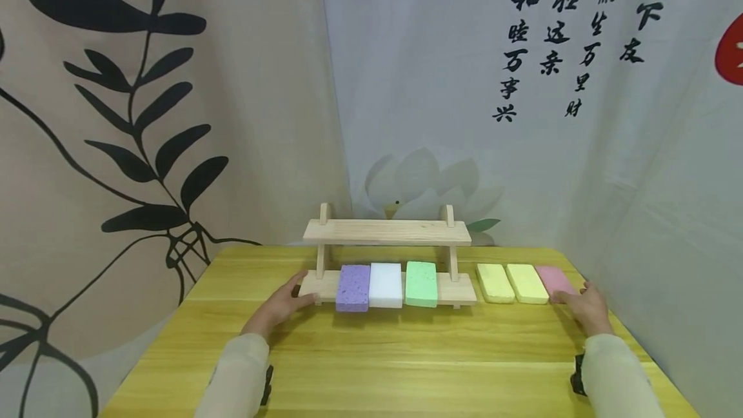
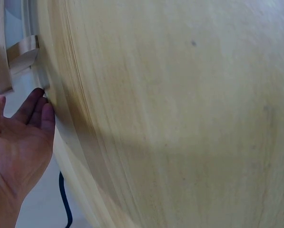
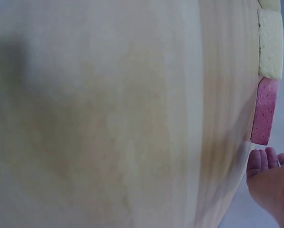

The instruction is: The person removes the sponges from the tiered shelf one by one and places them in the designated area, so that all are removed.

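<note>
My left hand (image 1: 284,302) holds the left end of a two-tier wooden shelf (image 1: 386,231), its thumb at the front edge of the lower board and fingers around the end. On that board lie a purple sponge (image 1: 353,289), a white sponge (image 1: 386,285) and a green sponge (image 1: 420,284). At the right, my right hand (image 1: 587,308) is spread beside a pink sponge (image 1: 553,281) on the table. The thumb overlaps its near edge; in the right wrist view the curved fingers (image 3: 263,159) stand a little apart from the pink sponge's end.
Two pale yellow sponges (image 1: 512,284) lie between the shelf and the pink sponge. The wooden table (image 1: 429,366) narrows towards the back. Behind it hangs a printed cloth (image 1: 273,115) with leaves and writing; another cloth side runs close along the right edge.
</note>
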A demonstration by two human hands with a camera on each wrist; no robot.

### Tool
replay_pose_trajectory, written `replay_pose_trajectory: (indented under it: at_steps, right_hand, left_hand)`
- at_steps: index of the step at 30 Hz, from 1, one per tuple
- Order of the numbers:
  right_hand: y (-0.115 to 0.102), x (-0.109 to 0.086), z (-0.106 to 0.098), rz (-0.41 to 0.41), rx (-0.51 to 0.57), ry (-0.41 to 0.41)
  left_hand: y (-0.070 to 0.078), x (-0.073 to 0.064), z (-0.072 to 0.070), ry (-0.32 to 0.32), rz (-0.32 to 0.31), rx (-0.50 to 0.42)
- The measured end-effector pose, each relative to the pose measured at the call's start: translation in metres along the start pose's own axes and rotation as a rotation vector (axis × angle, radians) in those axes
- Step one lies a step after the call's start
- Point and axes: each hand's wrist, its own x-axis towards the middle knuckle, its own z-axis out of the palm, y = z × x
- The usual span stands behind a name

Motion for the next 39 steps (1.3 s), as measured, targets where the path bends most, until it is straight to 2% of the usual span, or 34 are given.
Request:
replay_pose_trajectory:
  at_steps: [10,20,27,39]
  right_hand:
    - [-0.006,-0.003,0.002,-0.003,0.011,0.012]
    - [-0.029,-0.014,0.006,-0.048,0.078,0.004]
    - [-0.043,-0.024,0.023,-0.04,0.081,0.002]
    - [-0.078,-0.05,0.057,-0.107,-0.003,0.131]
  left_hand:
    - [0.0,0.004,-0.001,0.001,0.005,-0.002]
    - [0.001,0.006,0.001,0.002,0.008,-0.008]
    - [-0.003,0.007,0.002,0.008,-0.003,0.009]
    - [-0.006,0.006,0.001,0.0,0.001,0.001]
